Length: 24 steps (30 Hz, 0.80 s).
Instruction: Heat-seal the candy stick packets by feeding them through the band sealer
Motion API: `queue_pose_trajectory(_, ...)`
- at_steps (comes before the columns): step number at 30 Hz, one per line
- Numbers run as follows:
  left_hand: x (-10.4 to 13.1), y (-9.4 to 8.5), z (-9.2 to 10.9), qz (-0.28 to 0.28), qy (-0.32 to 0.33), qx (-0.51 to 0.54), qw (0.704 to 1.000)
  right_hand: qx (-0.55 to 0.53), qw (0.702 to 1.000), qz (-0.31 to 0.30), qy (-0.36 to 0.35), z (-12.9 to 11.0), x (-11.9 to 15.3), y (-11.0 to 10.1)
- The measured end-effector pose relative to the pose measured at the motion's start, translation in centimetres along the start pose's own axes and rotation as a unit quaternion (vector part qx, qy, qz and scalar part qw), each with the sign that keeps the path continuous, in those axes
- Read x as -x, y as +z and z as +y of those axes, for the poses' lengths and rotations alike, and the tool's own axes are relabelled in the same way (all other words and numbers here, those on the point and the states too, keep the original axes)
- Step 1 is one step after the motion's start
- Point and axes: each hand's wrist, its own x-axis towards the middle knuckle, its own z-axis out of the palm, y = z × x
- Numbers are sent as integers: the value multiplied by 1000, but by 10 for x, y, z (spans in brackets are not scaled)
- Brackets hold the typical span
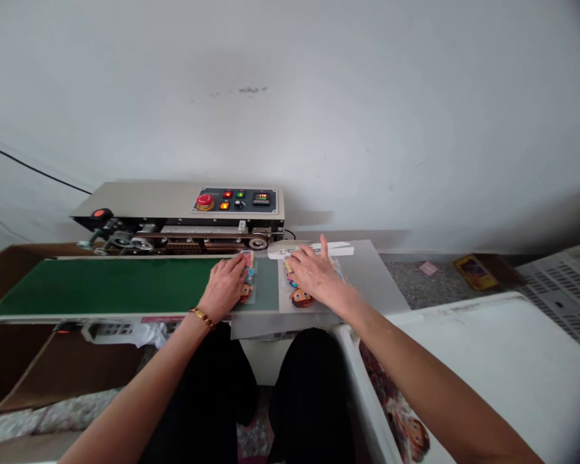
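In front of the sealing machine (178,216), the left hand (226,287) is pressing flat on a small clear packet (246,283) with a cartoon face, though whether its fingers are gripping it cannot be told. To the machine's right, the right hand (314,274) is spreading its fingers, thumb raised, over another cartoon packet (300,298) lying on the translucent sheet (367,280).

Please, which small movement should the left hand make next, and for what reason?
I would probably ease the left packet leftward along the green belt, top edge kept straight: it lies close to the machine's round wheel, the left hand rests on it, and the right hand is at another packet.
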Motion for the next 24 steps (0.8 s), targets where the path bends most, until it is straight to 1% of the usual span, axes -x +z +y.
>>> queue_pose_trajectory(2,6,-9,-19,15,-19,-10,1000,6,1000,3,2,-8,-5,2)
queue_pose_trajectory(3,8,-13,-22,32,-37,-19,999,4,1000,5,6,-12,-8,2)
queue_pose_trajectory(4,9,-17,-20,48,-53,-25,997,0,1000,7,12,-17,-10,2)
queue_pose_trajectory(5,8,-18,-13,62,-61,-24,996,-7,1000,8,20,-20,-13,2)
queue_pose_trajectory(6,5,-18,-1,68,-58,-14,996,-15,999,8,27,-24,-15,1)
queue_pose_trajectory(7,2,-16,14,65,-41,4,997,-24,999,7,34,-25,-16,1)
queue_pose_trajectory(9,-8,-6,49,42,14,48,998,-40,998,7,43,-23,-14,-1)
queue_pose_trajectory(11,-17,6,77,23,44,71,996,-45,997,9,58,-12,-6,-4)
queue_pose_trajectory(12,-21,11,86,14,50,74,996,-43,997,8,67,-4,0,-5)
queue_pose_trajectory(14,-25,18,92,-3,51,72,996,-32,996,-1,78,13,13,-5)
queue_pose_trajectory(15,-26,19,90,-10,51,70,996,-26,997,-6,76,21,19,-5)
queue_pose_trajectory(17,-26,18,79,-21,56,67,996,-21,998,-9,57,32,30,-2)
queue_pose_trajectory(19,-24,14,63,-29,64,69,995,-22,999,6,42,34,34,3)
queue_pose_trajectory(22,-19,4,36,-35,76,79,993,-31,999,34,28,26,31,10)
queue_pose_trajectory(24,-13,-2,14,-38,73,85,993,-38,998,35,21,16,24,11)
